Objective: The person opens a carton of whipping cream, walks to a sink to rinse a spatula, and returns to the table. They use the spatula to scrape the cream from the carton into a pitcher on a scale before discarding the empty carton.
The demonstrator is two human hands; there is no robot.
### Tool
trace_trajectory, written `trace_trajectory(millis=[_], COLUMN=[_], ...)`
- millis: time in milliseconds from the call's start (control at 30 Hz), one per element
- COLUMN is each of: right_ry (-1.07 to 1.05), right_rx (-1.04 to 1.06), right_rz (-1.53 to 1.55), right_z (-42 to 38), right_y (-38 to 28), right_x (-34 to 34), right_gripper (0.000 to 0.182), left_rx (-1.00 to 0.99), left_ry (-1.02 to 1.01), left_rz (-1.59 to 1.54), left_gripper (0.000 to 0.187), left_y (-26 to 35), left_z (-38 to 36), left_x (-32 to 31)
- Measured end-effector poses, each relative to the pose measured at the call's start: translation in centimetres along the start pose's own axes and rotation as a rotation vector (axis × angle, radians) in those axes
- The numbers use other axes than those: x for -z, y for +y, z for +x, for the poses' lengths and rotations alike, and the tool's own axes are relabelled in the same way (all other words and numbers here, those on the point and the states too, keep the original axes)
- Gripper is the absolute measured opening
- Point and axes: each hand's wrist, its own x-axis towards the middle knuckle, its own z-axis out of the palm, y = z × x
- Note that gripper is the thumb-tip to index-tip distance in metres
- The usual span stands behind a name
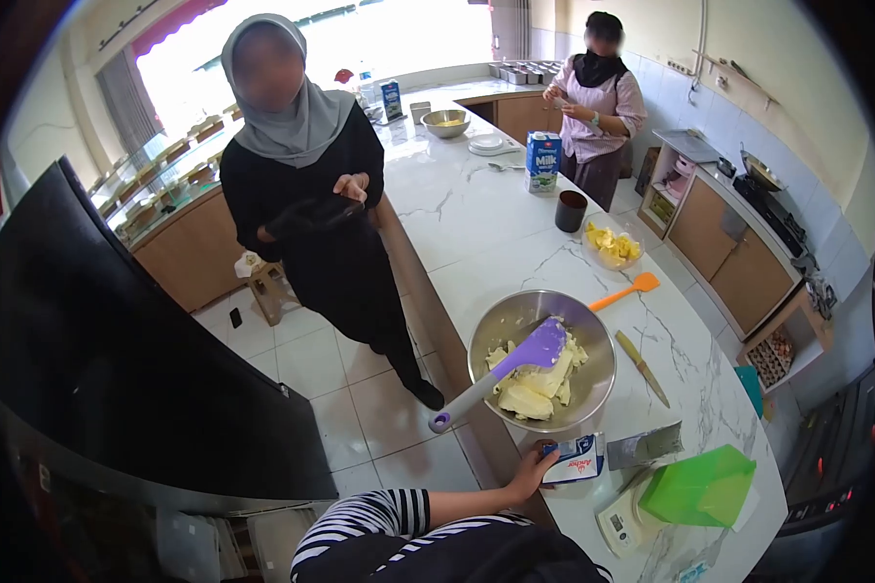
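My left hand (532, 473) grips a small white and blue Anchor butter pack (574, 461) at the counter's near edge. My right hand is out of sight. Just beyond the pack stands a large steel mixing bowl (593, 398) holding chunks of pale butter (529, 399). A purple spatula (529, 355) leans across it, blade in the butter and grey handle over the left rim. To the pack's right is a flat silver-grey sheet (646, 446). A knife (642, 367) with a yellowish handle and an orange spatula (624, 291) rest beside the bowl.
A green plastic container (700, 486) sits on a white scale (619, 525). Farther along are a bowl of yellow pieces (612, 243), a dark cup (571, 211) and a milk carton (542, 162). One person (306, 185) stands left of the counter; another person (603, 112) is at the far end.
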Motion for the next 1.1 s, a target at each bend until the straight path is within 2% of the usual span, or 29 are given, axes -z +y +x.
trace_trajectory(millis=[67,167,200,233,267,300,333,367,400,433,467,500,533,600,767,833,967,1033,1067,1100], right_ry=[-0.005,0.006,0.017,0.034,0.056,0.078,0.106,0.152,0.19,0.15,0.119,0.114,0.149,0.184,0.185,0.276,0.263,0.144,0.151,0.05], right_rx=[-0.007,-0.055,-0.089,-0.135,-0.192,-0.254,-0.322,-0.249,-0.256,-0.35,-0.402,-0.436,-0.466,-0.509,-0.542,-0.586,-0.577,-0.527,-0.529,-0.547], right_rz=[-0.028,-0.105,-0.153,-0.213,-0.289,-0.385,-0.49,-0.479,-0.355,-0.395,-0.324,-0.127,-0.156,0.221,0.223,0.485,0.524,0.612,0.61,0.57], right_z=[0.1,0.1,-0.3,-0.1,-0.6,-1.0,-0.8,-0.9,-0.8,-0.6,-0.8,-0.7,-0.9,-0.8,1.7,4.3,9.1,10.8,11.4,11.8], right_y=[0.1,2.6,4.6,2.3,3.5,5.2,2.1,1.9,1.7,1.0,1.8,1.7,1.5,1.3,4.5,4.2,2.4,2.3,2.5,2.8], right_x=[0.2,-0.6,-0.6,0.3,-0.6,-0.1,0.6,0.5,0.4,0.6,0.9,1.6,2.2,3.0,7.1,8.9,11.3,11.8,11.7,11.5], right_gripper=[0.032,0.033,0.033,0.033,0.033,0.033,0.033,0.032,0.031,0.03,0.029,0.027,0.027,0.026,0.026,0.026,0.026,0.026,0.026,0.026], left_rx=[-0.008,-0.044,-0.16,-0.269,-0.228,-0.184,-0.167,0.04,-0.006,0.084,0.063,0.04,0.067,0.037,0.028,0.023,0.003,0.005,0.002,0.004], left_ry=[-0.015,0.091,0.152,0.194,0.179,0.193,0.164,0.142,0.142,0.147,0.089,0.07,0.027,0.053,0.09,0.081,0.042,0.023,0.014,0.021], left_rz=[-0.012,-0.04,0.038,0.121,0.023,0.087,0.136,-0.03,0.024,0.06,0.058,0.094,0.115,0.103,0.077,0.046,-0.006,-0.046,-0.088,-0.116], left_gripper=[0.039,0.035,0.035,0.035,0.035,0.037,0.041,0.047,0.048,0.046,0.046,0.048,0.048,0.047,0.04,0.039,0.04,0.041,0.042,0.044], left_y=[-0.2,0.4,-0.6,-2.3,-2.4,-2.9,-6.5,-2.6,-3.8,0.5,-0.7,-1.2,-0.9,0.0,0.3,0.6,0.2,0.4,0.5,0.4], left_z=[-0.1,-0.7,-0.3,0.6,1.1,0.9,2.6,0.5,1.2,-0.9,-0.1,0.2,0.2,-0.2,-0.4,-1.3,-3.2,-4.3,-4.8,-5.2], left_x=[-0.3,-0.9,-0.7,0.0,0.4,0.9,3.6,1.6,2.5,-0.3,1.1,1.7,1.4,0.8,1.0,0.6,0.4,-0.4,-0.8,-1.1])
